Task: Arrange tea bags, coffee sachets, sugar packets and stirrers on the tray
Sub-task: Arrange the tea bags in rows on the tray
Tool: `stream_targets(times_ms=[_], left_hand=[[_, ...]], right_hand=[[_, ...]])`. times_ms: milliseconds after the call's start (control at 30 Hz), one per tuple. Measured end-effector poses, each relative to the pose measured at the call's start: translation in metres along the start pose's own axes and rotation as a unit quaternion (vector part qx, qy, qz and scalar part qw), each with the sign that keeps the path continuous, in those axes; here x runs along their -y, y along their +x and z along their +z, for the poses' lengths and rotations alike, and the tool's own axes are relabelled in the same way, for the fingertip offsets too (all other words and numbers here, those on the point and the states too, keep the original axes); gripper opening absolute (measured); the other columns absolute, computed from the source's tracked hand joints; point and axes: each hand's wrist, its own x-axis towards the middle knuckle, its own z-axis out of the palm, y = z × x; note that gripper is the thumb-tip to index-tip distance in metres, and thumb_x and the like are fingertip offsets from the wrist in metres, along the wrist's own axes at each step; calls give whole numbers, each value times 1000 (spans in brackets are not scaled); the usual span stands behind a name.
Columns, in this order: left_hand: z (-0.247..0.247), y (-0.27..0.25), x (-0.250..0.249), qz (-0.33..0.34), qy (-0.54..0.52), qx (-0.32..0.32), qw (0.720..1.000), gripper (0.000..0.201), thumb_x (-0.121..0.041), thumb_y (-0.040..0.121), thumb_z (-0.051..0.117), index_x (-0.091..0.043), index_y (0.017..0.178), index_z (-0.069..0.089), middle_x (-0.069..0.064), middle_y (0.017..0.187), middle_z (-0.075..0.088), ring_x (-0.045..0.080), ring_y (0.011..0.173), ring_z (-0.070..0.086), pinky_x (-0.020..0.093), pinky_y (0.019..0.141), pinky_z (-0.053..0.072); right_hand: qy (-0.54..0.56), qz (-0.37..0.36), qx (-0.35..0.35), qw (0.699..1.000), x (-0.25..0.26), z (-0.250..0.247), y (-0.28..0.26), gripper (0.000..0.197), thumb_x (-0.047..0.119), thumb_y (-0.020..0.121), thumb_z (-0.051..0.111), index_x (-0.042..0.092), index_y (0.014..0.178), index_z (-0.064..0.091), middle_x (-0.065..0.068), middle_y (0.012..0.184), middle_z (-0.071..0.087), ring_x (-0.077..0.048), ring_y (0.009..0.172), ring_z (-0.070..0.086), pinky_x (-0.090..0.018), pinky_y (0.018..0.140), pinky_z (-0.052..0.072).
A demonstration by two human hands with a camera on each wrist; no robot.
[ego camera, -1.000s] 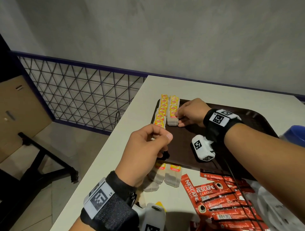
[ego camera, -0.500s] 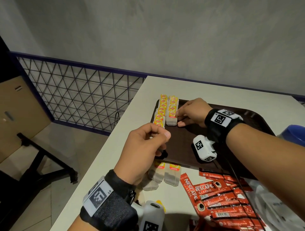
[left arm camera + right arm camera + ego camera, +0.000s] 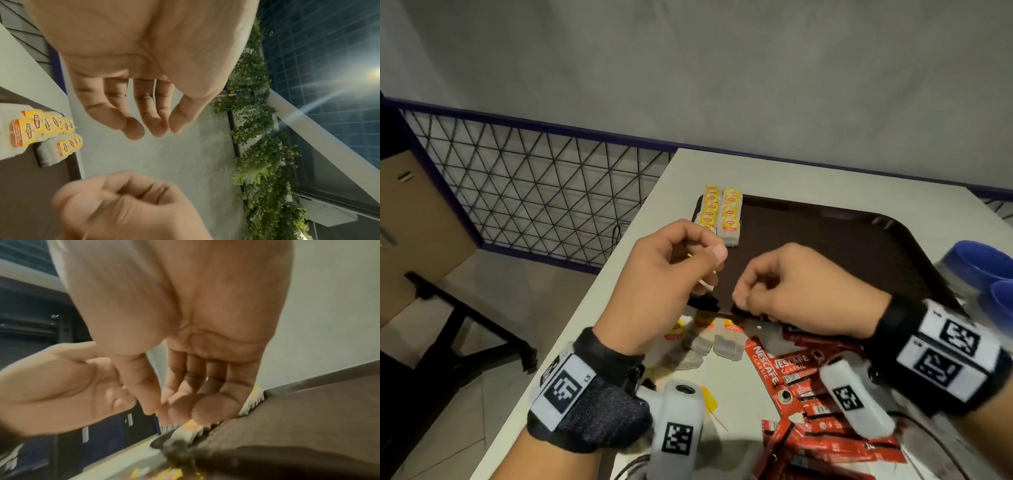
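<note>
The tray [image 3: 842,240] lay on the table [image 3: 808,174]. Two rows of tea bags [image 3: 722,214] sat in its far left corner. Loose tea bags [image 3: 709,342] lay before its near edge, coffee sachets [image 3: 808,404] right of them.

Left hand [image 3: 661,284] hides whatever its curled fingers pinch; right hand [image 3: 801,291] is motion-blurred, its grasp indeterminate. Coffee sachets [image 3: 822,442] are cut off by the lower edge.

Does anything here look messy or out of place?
Yes. The red coffee sachets lie in a jumbled heap on the table, off the tray. A few loose tea bags sit there too, while the others stand in two neat rows on the tray.
</note>
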Motion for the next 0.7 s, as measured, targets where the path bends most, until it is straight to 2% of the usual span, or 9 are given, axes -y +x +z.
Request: stream_targets(times_ms=[67, 167, 267, 333, 433, 500, 600, 700], left_hand=[[-1, 1, -1, -4, -4, -7, 1000, 8, -7, 96, 69, -13, 90, 71, 2, 77, 67, 17, 68, 64, 24, 61, 49], [0, 2, -1, -20, -10, -18, 1000, 4, -11, 93, 72, -12, 90, 70, 0, 75, 66, 16, 66, 63, 26, 60, 49], [2, 1, -2, -29, -10, -30, 999, 12, -20, 84, 72, -11, 90, 70, 0, 75, 68, 17, 66, 63, 28, 59, 49], [7, -1, -3, -36, -12, -31, 999, 16, -23, 81, 70, -10, 91, 70, 0, 74, 67, 17, 66, 63, 27, 59, 49], [17, -5, -8, -51, -17, -7, 999, 9, -14, 89, 72, -8, 92, 68, 1, 72, 66, 17, 64, 62, 26, 59, 49], [20, -6, -12, -64, -28, -2, 998, 3, -6, 96, 68, -7, 93, 67, 0, 70, 64, 16, 63, 60, 25, 59, 48], [17, -7, -23, -81, -56, -19, 995, 9, -7, 98, 64, -11, 90, 67, 0, 69, 64, 17, 62, 60, 24, 57, 47], [8, -9, -42, -91, -72, -54, 992, 13, -9, 96, 65, -15, 85, 69, 0, 67, 63, 16, 59, 57, 23, 52, 43]], right_hand=[[-58, -10, 23, 998, -1, 16, -11, 7, 26, 91, 74, 27, 94, 80, 11, 69, 71, 3, 57, 59, -10, 58, 44], [-138, -15, 59, 989, -4, 32, -23, 19, 40, 93, 72, 31, 109, 76, 14, 71, 64, 7, 59, 57, -10, 54, 41], [-150, -15, 63, 987, -3, 36, -33, 21, 45, 95, 68, 31, 108, 76, 11, 72, 65, -2, 62, 59, -16, 55, 43], [-152, -24, 70, 986, -3, 40, -40, 22, 48, 95, 66, 32, 107, 75, 7, 76, 68, -9, 66, 62, -24, 60, 51], [-148, -27, 101, 983, -4, 44, -51, 25, 51, 94, 66, 33, 110, 74, 6, 80, 68, -11, 71, 63, -31, 70, 56], [-137, -23, 112, 984, -3, 42, -54, 20, 46, 94, 68, 33, 107, 75, 7, 80, 69, -7, 69, 63, -27, 70, 56], [-106, -20, 85, 991, -2, 31, -50, 9, 39, 94, 72, 31, 97, 76, 6, 79, 73, -5, 64, 66, -20, 62, 53], [-132, -13, 57, 990, 1, 25, -43, 8, 38, 95, 70, 33, 99, 75, 12, 83, 69, -4, 73, 65, -17, 63, 47]])
